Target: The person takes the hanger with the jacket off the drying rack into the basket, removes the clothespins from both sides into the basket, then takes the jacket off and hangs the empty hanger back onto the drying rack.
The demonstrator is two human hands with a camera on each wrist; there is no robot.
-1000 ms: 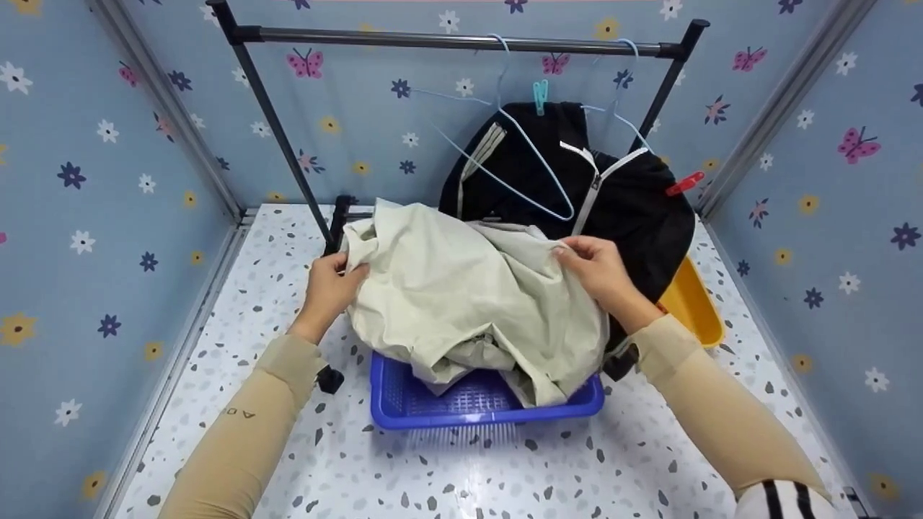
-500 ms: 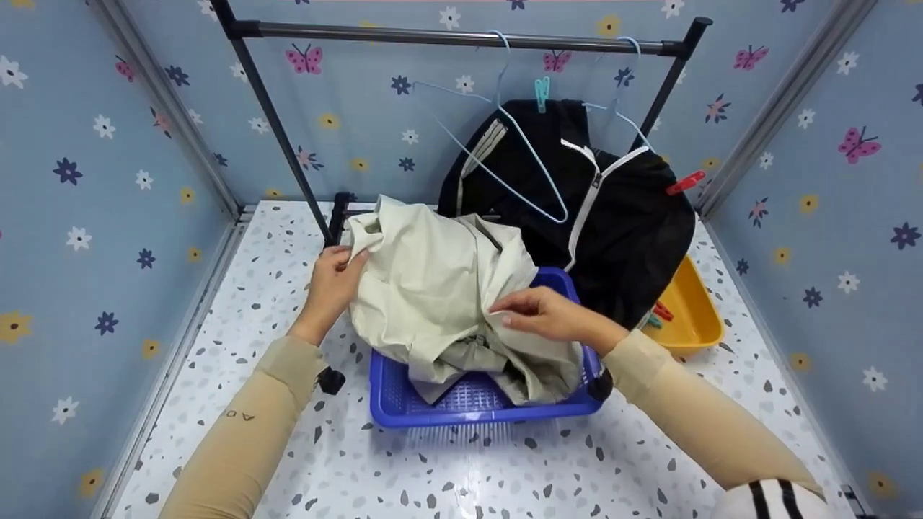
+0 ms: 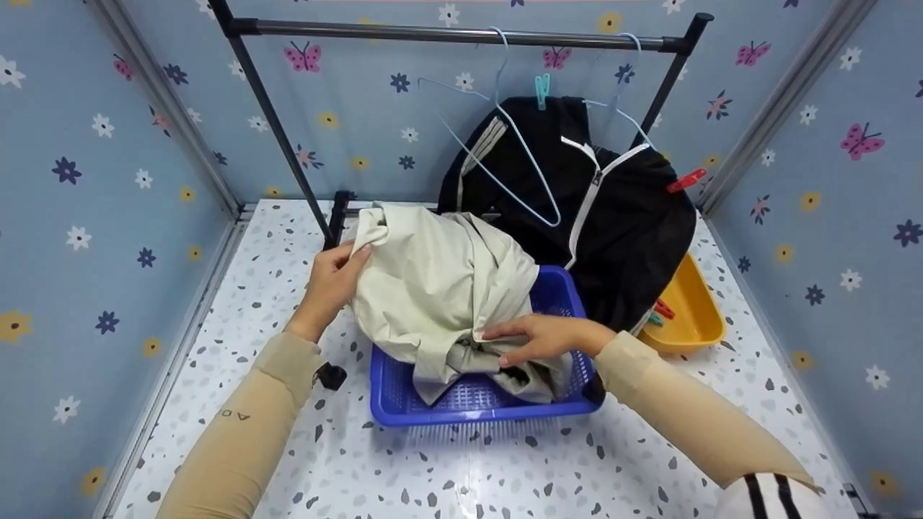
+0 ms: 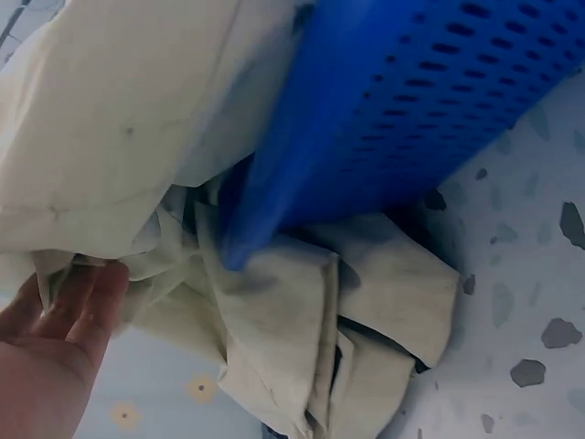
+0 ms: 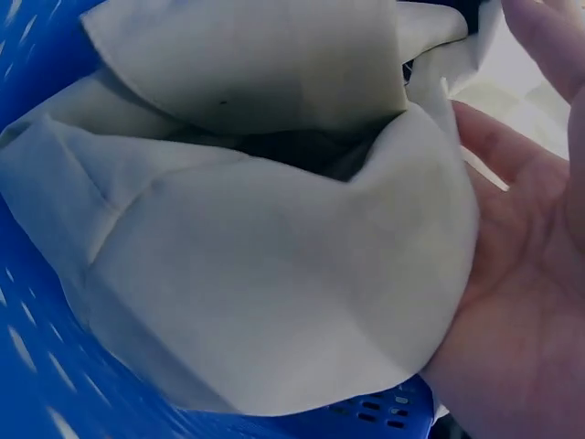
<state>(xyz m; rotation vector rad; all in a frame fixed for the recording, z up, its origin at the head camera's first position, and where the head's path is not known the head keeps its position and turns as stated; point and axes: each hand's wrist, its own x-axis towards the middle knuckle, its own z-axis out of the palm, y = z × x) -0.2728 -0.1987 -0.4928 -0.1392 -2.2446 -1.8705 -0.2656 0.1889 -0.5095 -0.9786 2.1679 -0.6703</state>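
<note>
A pale cream garment (image 3: 425,281) lies bunched over a blue plastic basket (image 3: 461,417), partly hanging past its back left side. My left hand (image 3: 337,277) pinches the garment's upper left edge between thumb and fingers. In the left wrist view, the left fingers (image 4: 102,297) go in under a fold of the cloth. My right hand (image 3: 544,337) touches the lower right part of the garment, its thumb and fingers apart. The right wrist view has the right palm (image 5: 521,265) beside a folded piece of cloth, some fingers hidden behind it.
A black jacket (image 3: 620,238) with a white zip hangs from a clothes rack (image 3: 433,33). A turquoise peg (image 3: 542,91) and a red peg (image 3: 686,180) are on it. Beside it hangs a blue wire hanger (image 3: 523,144). A yellow tray (image 3: 696,317) with pegs stands at right.
My right hand has let go of the garment's upper right edge and moved left and down to its lower front, the right side folding inward. The left hand keeps its grip.
</note>
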